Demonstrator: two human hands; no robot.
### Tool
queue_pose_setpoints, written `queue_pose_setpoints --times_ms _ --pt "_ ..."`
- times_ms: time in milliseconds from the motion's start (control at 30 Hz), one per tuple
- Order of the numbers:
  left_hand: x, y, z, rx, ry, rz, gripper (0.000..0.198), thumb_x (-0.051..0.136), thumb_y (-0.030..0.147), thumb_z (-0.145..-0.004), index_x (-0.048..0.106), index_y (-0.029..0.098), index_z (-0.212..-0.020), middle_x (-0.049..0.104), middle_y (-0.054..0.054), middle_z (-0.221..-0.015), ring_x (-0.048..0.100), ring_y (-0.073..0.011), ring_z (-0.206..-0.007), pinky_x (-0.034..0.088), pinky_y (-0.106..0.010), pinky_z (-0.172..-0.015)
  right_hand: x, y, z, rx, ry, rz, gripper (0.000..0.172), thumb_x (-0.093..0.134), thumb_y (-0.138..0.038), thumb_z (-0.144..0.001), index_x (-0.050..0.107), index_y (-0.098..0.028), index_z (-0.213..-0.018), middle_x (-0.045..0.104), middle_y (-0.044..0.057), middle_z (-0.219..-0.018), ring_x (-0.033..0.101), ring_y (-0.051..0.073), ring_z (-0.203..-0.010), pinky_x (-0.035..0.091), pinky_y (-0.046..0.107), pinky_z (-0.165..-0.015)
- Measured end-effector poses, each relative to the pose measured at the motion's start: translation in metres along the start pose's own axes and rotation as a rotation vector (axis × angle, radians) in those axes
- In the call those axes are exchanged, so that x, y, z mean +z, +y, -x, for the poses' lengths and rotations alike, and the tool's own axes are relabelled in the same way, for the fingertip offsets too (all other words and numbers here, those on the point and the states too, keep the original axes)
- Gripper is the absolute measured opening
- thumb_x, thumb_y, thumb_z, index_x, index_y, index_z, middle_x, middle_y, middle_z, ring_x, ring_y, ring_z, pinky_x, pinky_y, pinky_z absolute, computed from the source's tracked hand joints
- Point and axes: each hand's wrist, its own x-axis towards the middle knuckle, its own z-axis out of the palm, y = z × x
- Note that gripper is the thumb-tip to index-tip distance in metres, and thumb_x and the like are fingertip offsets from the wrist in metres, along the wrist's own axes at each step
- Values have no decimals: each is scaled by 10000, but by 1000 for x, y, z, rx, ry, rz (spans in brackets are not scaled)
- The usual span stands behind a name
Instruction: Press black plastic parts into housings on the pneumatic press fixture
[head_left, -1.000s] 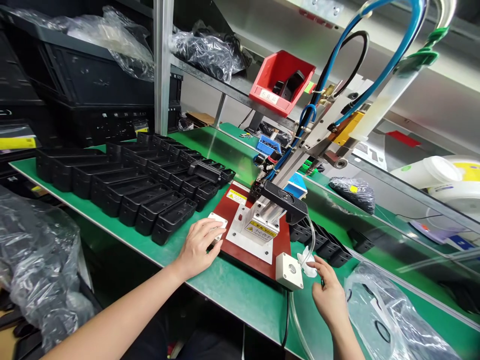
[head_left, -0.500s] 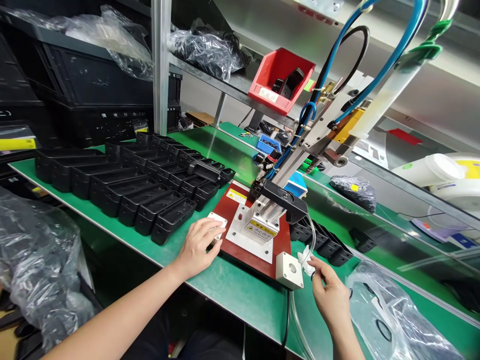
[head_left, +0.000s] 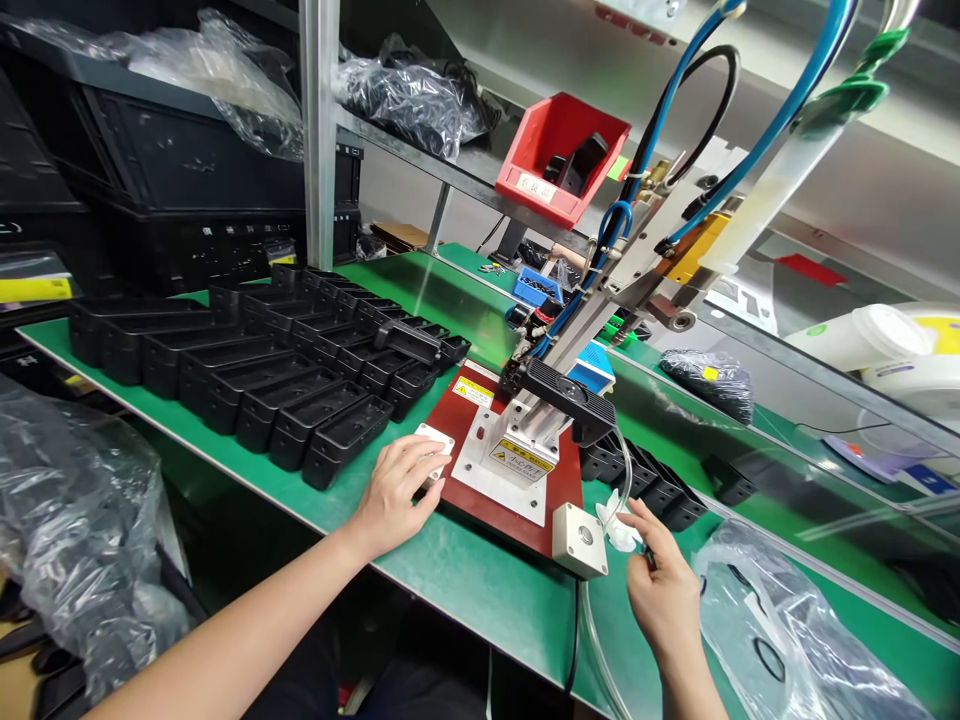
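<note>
My left hand (head_left: 401, 490) lies over a white button box (head_left: 436, 436) at the left front corner of a red-brown base plate (head_left: 461, 500), fingers stretched across its top. On the plate stands a bench machine, its black ribbed part (head_left: 568, 400) held up on a metal block (head_left: 517, 445). My right hand (head_left: 664, 575) hovers right of the second button box (head_left: 580, 540), fingertips pinched around a small black piece (head_left: 649, 558), mostly hidden. Beside those fingertips are a crumpled white tissue (head_left: 621, 530) and a clear tube (head_left: 627, 470).
Rows of black trays (head_left: 349, 435) cover the bench's left side. More black housings (head_left: 652, 490) stand behind the right button box. A clear plastic bag (head_left: 802, 620) with black rings lies at the right. A red bin (head_left: 562, 160) and a fluid syringe (head_left: 780, 190) are overhead.
My right hand has shifted slightly right, and its fingers have turned, still pinching the small black piece. The left hand has stayed on its button box.
</note>
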Motion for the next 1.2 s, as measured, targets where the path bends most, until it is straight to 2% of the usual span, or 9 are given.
queue_pose_setpoints --times_ms 100,267,367,633,867,1000,1200 --pt "0 0 1 4 6 2 301 567 126 -865 588 209 -1153 637 -80 -1169 533 -244 -1133 463 -427 -947 -2 -4 -1 25 26 -11 329 428 -313 -807 672 -215 -1006 663 72 -1222 626 257 -1130 508 424 -963" --pt "0 0 1 -1 3 -1 302 564 130 -864 590 213 -1153 638 -80 -1169 535 -244 -1133 464 -427 -947 -4 -11 -2 125 18 -15 354 515 -472 -834 699 -220 -1001 743 49 -974 710 218 -827 573 305 -740" --pt "0 0 0 0 3 2 303 569 129 -861 588 213 -1152 638 -79 -1168 534 -246 -1134 464 -426 -944 -4 -15 -1 154 -11 -33 373 533 -530 -829 705 -232 -973 748 24 -917 705 181 -705 566 262 -677" --pt "1 0 0 -3 10 2 296 570 130 -854 603 209 -1138 644 -75 -1165 544 -241 -1130 465 -418 -945 -7 -27 -6 144 28 -38 396 538 -554 -839 708 -217 -957 756 37 -861 714 193 -725 524 231 -542" --pt "1 -1 0 0 0 -2 296 570 126 -859 595 208 -1142 638 -77 -1171 531 -244 -1137 457 -424 -949 -4 -38 -19 149 88 -151 386 566 -528 -849 702 -191 -982 753 65 -866 707 208 -787 552 268 -654" --pt "1 -1 0 -1 -3 -1 299 575 122 -857 593 206 -1143 637 -77 -1172 530 -246 -1139 456 -426 -951 0 -52 -29 121 107 -218 367 587 -491 -855 697 -180 -1015 747 79 -881 701 200 -794 547 261 -655" --pt "0 0 0 -4 -5 2 293 571 126 -863 591 209 -1143 636 -78 -1168 530 -246 -1139 457 -429 -950 6 -82 -37 23 54 -254 306 579 -460 -869 705 -204 -980 743 57 -899 701 193 -812 546 250 -630"
